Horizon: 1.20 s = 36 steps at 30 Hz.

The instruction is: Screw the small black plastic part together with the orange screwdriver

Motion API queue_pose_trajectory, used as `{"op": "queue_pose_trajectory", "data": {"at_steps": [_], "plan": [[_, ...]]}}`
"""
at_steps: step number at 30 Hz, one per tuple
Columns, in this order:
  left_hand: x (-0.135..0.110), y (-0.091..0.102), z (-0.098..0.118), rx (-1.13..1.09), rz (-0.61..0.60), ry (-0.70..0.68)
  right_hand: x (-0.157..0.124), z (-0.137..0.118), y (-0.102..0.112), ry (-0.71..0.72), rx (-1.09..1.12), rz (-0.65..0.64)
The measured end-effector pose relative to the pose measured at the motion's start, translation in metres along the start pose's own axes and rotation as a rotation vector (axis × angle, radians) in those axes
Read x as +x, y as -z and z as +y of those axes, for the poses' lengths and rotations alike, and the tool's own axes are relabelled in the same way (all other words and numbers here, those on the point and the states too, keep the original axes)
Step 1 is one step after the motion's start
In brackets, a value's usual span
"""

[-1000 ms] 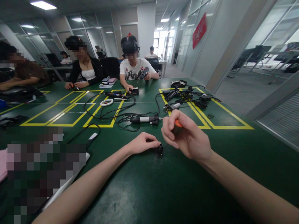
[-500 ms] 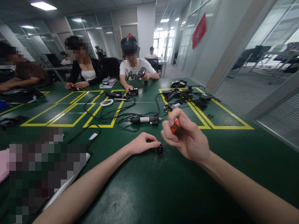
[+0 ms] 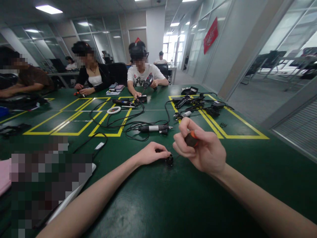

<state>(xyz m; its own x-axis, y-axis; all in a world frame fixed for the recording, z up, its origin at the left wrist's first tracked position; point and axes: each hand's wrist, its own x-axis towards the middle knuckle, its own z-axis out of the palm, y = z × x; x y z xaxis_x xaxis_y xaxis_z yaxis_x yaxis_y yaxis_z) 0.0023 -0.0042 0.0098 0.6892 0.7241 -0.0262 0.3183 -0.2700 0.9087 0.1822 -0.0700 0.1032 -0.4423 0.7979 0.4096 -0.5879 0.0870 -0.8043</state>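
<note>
The small black part stood upright on the worktop, the nearer left hand pinching it narrowly from its left, while the right hand, wrapped around an orange-and-dark handle, hung to the part's right.

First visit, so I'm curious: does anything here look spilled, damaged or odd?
No spill or obvious damage; the small black part stands upright. Only the black cables look untidy, looping loosely across yellow lines.

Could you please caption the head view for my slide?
Left hand touches black part; right hand grips orange-and-dark handle.
</note>
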Motion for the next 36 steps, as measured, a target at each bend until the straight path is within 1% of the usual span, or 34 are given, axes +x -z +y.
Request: {"op": "queue_pose_trajectory", "data": {"at_steps": [2,7,9,12,17,20,25,28,32,36], "plan": [[-0.0004,-0.0002,-0.0004,0.005,0.003,0.0,-0.0002,0.0002,0.0002,-0.002,-0.009,0.007],[-0.0011,-0.0004,-0.0019,-0.001,-0.008,-0.009,0.0008,-0.0006,-0.0002,0.042,-0.074,0.03],[-0.001,-0.0002,-0.0021,-0.009,-0.021,-0.016,0.0017,-0.0011,-0.0005,0.044,-0.065,0.044],[-0.0005,0.0,-0.0023,-0.015,-0.005,-0.016,0.0027,-0.002,-0.0007,0.019,-0.012,0.064],[-0.0004,-0.0003,-0.0024,-0.038,0.003,-0.009,0.0017,-0.0025,0.0008,0.015,0.048,0.014],[-0.0007,0.0001,-0.0025,-0.029,0.004,-0.008,0.001,-0.0013,0.0016,0.012,0.038,0.022],[-0.0009,0.0,-0.0025,-0.056,-0.016,-0.022,0.0026,-0.0012,0.0013,0.044,-0.046,0.025],[-0.0005,-0.001,-0.0022,-0.064,-0.001,-0.009,0.0031,-0.0022,0.001,0.024,-0.012,0.043],[-0.0002,-0.0016,-0.0014,-0.074,0.007,0.001,0.0013,-0.0015,0.0018,0.004,0.047,0.013],[-0.0006,-0.0008,-0.0019,-0.039,0.011,-0.005,0.0,0.0002,0.0016,0.004,0.037,0.029]]}}
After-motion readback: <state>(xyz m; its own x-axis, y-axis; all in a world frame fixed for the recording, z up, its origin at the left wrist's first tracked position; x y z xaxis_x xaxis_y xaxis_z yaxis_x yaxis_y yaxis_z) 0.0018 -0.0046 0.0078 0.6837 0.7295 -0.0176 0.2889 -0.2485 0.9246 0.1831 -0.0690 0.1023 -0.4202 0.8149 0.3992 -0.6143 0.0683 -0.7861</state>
